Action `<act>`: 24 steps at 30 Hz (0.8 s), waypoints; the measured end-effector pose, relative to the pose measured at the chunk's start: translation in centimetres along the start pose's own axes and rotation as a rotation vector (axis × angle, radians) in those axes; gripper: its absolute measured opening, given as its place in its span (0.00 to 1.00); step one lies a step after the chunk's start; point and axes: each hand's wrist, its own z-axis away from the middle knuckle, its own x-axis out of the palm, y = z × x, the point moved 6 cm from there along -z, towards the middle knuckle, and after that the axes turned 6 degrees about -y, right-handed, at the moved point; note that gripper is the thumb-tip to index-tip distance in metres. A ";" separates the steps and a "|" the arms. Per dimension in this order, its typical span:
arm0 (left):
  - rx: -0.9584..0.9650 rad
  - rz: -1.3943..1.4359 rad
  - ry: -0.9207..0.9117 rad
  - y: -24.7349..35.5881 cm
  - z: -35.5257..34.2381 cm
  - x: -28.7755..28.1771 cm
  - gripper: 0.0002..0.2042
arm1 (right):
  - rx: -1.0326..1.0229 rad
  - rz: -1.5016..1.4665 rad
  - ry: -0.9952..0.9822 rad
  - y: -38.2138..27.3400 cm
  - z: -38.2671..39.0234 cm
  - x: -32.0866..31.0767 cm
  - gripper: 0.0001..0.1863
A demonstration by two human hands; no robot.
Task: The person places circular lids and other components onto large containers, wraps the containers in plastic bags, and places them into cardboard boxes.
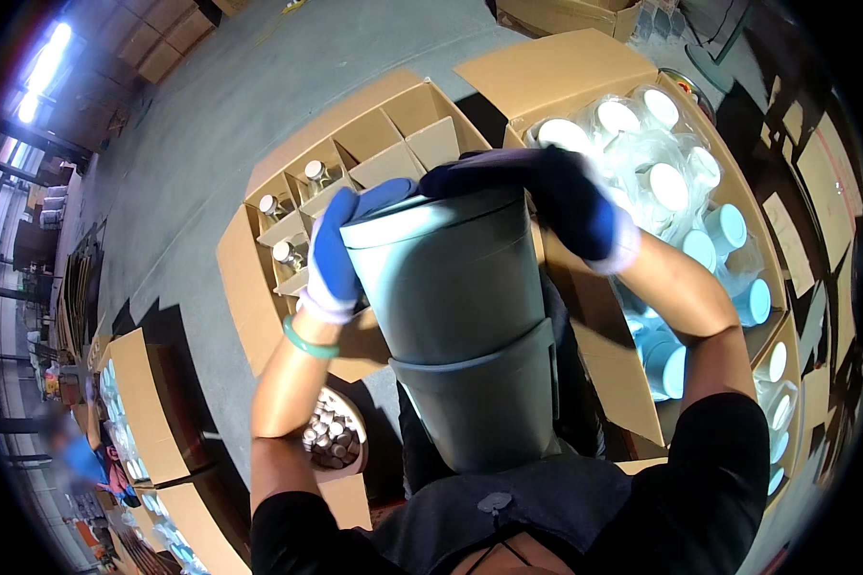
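A grey-green plastic bin (441,278) stands in front of my body, its lower end set into a second bin (479,407) of the same colour. My left hand (340,249), in a blue and white glove, is closed over its far left rim. Across the far right of the rim lies my right hand (571,201), gloved too. Its fingers are dark and smeared by motion, so their grip is unclear. Beyond the bins sits a divided carton (278,158), where several clear bottles with silver caps (314,171) stand in the left cells. The bin's inside is hidden.
At right, an open carton (594,67) holds several white-lidded and light-blue-lidded containers (664,187) in clear plastic. A round tub (358,422) of small metallic caps (331,436) is by my left forearm. More cartons (144,412) and a person in blue (84,460) are at far left.
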 end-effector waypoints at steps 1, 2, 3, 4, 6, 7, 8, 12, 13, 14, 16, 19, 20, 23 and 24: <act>0.053 -0.369 0.300 -0.1 0.6 -2.7 0.32 | -0.042 0.203 0.044 -2.3 -0.3 1.2 0.30; 0.164 -0.416 0.276 0.7 0.2 -0.4 0.32 | -0.074 0.401 0.114 -4.8 -0.2 1.9 0.32; 0.257 -0.452 0.211 1.3 -0.9 4.0 0.32 | -0.039 0.249 0.127 -0.8 0.4 -1.2 0.32; 0.356 -0.479 0.177 1.7 -1.1 6.2 0.31 | 0.061 -0.016 0.095 2.0 1.2 -2.4 0.33; 0.110 -0.614 0.230 1.3 0.1 3.0 0.30 | 0.097 -0.020 -0.007 -0.4 0.4 0.8 0.37; 0.120 -0.767 0.169 1.2 0.5 1.1 0.30 | -0.089 -0.076 -0.065 -2.7 0.7 2.4 0.34; 0.168 -0.757 0.212 1.1 0.3 0.8 0.30 | -0.272 -0.132 -0.112 -4.5 1.1 3.0 0.31; 0.293 -0.327 0.093 1.7 -1.7 4.6 0.30 | 0.231 -0.302 0.054 3.2 1.3 -1.8 0.30; 0.171 -0.177 0.058 1.2 -1.3 2.0 0.30 | 0.130 -0.175 -0.007 0.3 0.1 0.8 0.29; 0.025 -0.010 0.013 0.0 -0.9 0.5 0.31 | -0.054 -0.053 -0.116 -3.1 0.0 2.5 0.29; 0.069 -0.487 0.126 1.4 -0.7 2.2 0.30 | -0.230 0.106 -0.138 -5.1 0.5 3.2 0.27; 0.192 -0.343 0.075 1.9 -0.9 5.1 0.28 | -0.101 0.313 -0.230 -1.6 -0.5 -1.9 0.20; 0.215 -0.588 0.203 1.7 -0.2 4.5 0.27 | 0.108 0.400 -0.323 0.5 -0.6 -2.6 0.19; 0.390 -1.051 0.201 2.1 0.7 6.1 0.22 | -0.153 0.751 -0.596 -3.0 -2.3 -1.5 0.21; 0.440 -1.138 0.181 1.9 0.6 7.4 0.21 | -0.285 0.721 -0.768 -3.9 -3.1 -0.5 0.21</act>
